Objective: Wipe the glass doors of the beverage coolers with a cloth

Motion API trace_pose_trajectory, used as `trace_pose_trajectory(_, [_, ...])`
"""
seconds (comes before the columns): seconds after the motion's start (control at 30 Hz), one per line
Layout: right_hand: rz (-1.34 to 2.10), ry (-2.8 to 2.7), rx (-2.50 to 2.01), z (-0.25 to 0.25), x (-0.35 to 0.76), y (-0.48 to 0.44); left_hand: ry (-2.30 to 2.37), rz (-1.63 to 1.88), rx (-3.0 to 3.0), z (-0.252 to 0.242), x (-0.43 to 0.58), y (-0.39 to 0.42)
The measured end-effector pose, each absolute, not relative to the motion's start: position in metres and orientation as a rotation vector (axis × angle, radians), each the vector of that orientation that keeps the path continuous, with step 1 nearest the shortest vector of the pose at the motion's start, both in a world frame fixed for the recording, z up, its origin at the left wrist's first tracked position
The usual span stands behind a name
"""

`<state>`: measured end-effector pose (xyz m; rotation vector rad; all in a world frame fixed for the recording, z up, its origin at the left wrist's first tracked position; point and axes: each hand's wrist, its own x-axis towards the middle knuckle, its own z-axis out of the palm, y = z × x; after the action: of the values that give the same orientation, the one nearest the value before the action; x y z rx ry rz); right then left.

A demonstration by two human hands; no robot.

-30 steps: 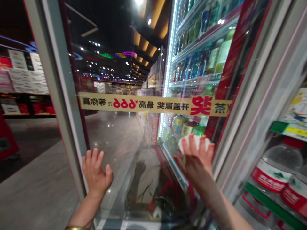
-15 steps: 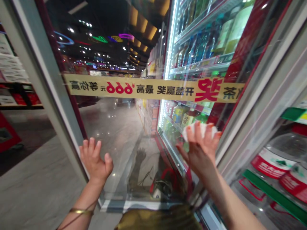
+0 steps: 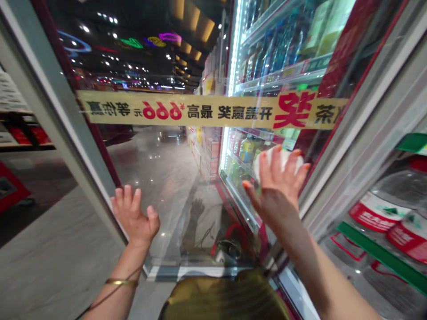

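A glass door with a pale metal frame [image 3: 68,118] stands in front of me. My right hand [image 3: 278,186] presses a wadded white cloth [image 3: 284,156], possibly tissue, against the pane under outstretched fingers. Much of the cloth is hidden behind those fingers. Toward the door's left side, my left hand [image 3: 136,218] has its fingers up and thumb apart, holding nothing; it appears to rest on the glass near the frame. Across the pane above both hands runs a yellow strip [image 3: 200,110] with red and black lettering, seen mirrored.
Lit shelves of bottles [image 3: 280,58] show in the glass at the right. Large water bottles [image 3: 383,206] stand on a green-edged shelf [image 3: 383,258] close to my right arm. Boxes fill a rack [image 3: 26,129] at far left, above a red cart [image 3: 13,186].
The view has tilted slightly, so the yellow strip appears higher. My right hand and the cloth sit a little higher in view. My left hand stays near the frame, fingers still apart.
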<state>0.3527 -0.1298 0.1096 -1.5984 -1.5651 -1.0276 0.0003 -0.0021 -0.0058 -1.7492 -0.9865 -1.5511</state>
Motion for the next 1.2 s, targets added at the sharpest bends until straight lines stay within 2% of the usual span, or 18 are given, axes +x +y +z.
trace_pose_trajectory(0.1, [-1.043,-1.278,-1.623,0.159,0.345,-0.116,-0.996,-1.548,-1.761,-0.008,0.000,0.001])
trace_pose_trajectory(0.17, [-1.131,-1.324,-1.530,0.163,0.318,-0.103,-1.019,-1.546,-1.755,-0.010,-0.002,0.002])
trace_pose_trajectory(0.3, [-1.226,-1.634,-1.343,0.119,0.263,-0.087,-1.022,-1.611,-1.682,0.002,0.006,-0.013])
trace_pose_trajectory(0.4, [-1.176,-1.688,-1.238,0.090,0.251,-0.081,-1.069,-1.741,-1.626,0.029,0.042,-0.042])
trace_pose_trajectory(0.47, [-1.127,-1.669,-1.052,0.081,0.258,-0.081,-0.931,-1.772,-1.731,0.050,0.081,-0.062])
trace_pose_trajectory(0.57, [-1.012,-1.629,-0.782,0.074,0.286,-0.092,-0.680,-1.513,-1.973,0.077,0.138,-0.079])
trace_pose_trajectory(0.7, [-1.086,-1.459,-0.806,0.080,0.340,-0.111,-0.684,-1.188,-1.823,0.091,0.148,-0.064])
trace_pose_trajectory(0.77, [-1.224,-1.455,-0.834,0.089,0.359,-0.112,-0.827,-1.234,-1.695,0.097,0.118,-0.046])
trace_pose_trajectory(0.9, [-1.468,-1.609,-0.858,0.099,0.368,-0.105,-1.249,-1.598,-1.446,0.132,0.056,-0.019])
trace_pose_trajectory(0.97, [-1.497,-1.588,-0.907,0.097,0.364,-0.102,-1.291,-1.666,-1.404,0.147,0.055,-0.018])
trace_pose_trajectory(1.03, [-1.429,-1.556,-0.933,0.092,0.360,-0.100,-1.163,-1.516,-1.495,0.145,0.067,-0.025])
trace_pose_trajectory(1.13, [-1.346,-1.538,-0.938,0.089,0.358,-0.098,-0.813,-1.083,-1.678,0.126,0.075,-0.034])
trace_pose_trajectory(1.2, [-1.430,-1.547,-0.913,0.092,0.359,-0.097,-0.792,-1.030,-1.669,0.126,0.063,-0.031])
